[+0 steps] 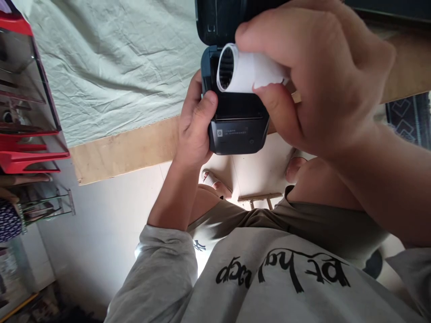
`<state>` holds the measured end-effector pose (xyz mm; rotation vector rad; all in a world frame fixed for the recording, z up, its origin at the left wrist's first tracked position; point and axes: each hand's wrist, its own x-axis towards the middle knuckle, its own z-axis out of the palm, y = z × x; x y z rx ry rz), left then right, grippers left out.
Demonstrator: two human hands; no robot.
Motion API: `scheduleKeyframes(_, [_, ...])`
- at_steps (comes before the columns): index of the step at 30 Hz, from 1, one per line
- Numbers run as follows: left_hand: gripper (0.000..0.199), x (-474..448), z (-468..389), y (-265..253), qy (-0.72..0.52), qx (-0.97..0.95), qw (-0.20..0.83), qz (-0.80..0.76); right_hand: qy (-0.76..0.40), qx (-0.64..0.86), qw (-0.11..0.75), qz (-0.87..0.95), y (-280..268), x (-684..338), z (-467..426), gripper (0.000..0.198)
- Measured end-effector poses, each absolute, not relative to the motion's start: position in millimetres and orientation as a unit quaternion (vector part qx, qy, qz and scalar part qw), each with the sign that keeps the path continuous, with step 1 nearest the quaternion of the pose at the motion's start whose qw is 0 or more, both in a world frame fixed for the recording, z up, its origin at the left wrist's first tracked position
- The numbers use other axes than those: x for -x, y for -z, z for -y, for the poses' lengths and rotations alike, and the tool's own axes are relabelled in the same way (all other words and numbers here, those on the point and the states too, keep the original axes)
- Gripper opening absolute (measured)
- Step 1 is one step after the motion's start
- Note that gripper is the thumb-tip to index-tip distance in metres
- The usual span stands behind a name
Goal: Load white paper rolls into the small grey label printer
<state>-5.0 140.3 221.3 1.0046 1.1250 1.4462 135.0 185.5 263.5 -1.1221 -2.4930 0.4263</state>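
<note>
A small dark label printer (237, 139) is gripped at its left side by my left hand (197, 119), thumb on the near rim. Its lid (218, 22) stands open at the far side, and the compartment inside looks black. Between the thumb and fingers of my right hand (316, 67) is a white paper roll (245, 69), held over the open compartment. The roll's hollow, ribbed core faces left, and its loose paper edge looks torn. My right fingers hide the roll's right end.
A pale green cloth (124, 58) covers the table, whose wooden edge (124, 154) shows in front. Red-framed shelving (33, 157) stands at the left. Below are my lap, a wooden stool part (259, 197) and the tiled floor. A dark patterned mat (409, 119) lies at right.
</note>
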Motion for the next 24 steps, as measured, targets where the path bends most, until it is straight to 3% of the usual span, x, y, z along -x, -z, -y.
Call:
scheduleKeyframes(2, [0.028, 6, -139, -222, -0.59, -0.422, 0.502, -0.471, -0.097, 0.393, 0.173, 0.898, -259, -132, -188, 0.037])
scheduleKeyframes(7, [0.028, 10, -137, -221, -0.578, -0.423, 0.509, -0.477, -0.125, 0.415, 0.095, 0.896, -253, -133, -194, 0.047])
scheduleKeyframes(9, [0.028, 12, -137, -221, -0.58, -0.42, 0.513, -0.473, -0.102, 0.388, 0.109, 0.909, -251, -136, -194, 0.05])
scheduleKeyframes(14, [0.029, 10, -137, -222, -0.592, -0.446, 0.511, -0.436, -0.05, 0.336, 0.139, 0.93, -238, -146, -189, 0.032])
scheduleKeyframes(18, [0.05, 8, -138, -220, -0.607, -0.464, 0.507, -0.399, -0.041, 0.273, 0.149, 0.949, -235, -150, -187, 0.031])
scheduleKeyframes(22, [0.059, 14, -140, -217, -0.582, -0.485, 0.497, -0.423, -0.065, 0.298, 0.221, 0.926, -241, -155, -190, 0.035])
scheduleKeyframes(24, [0.062, 17, -141, -216, -0.575, -0.492, 0.502, -0.418, -0.135, 0.348, 0.266, 0.889, -244, -157, -193, 0.041])
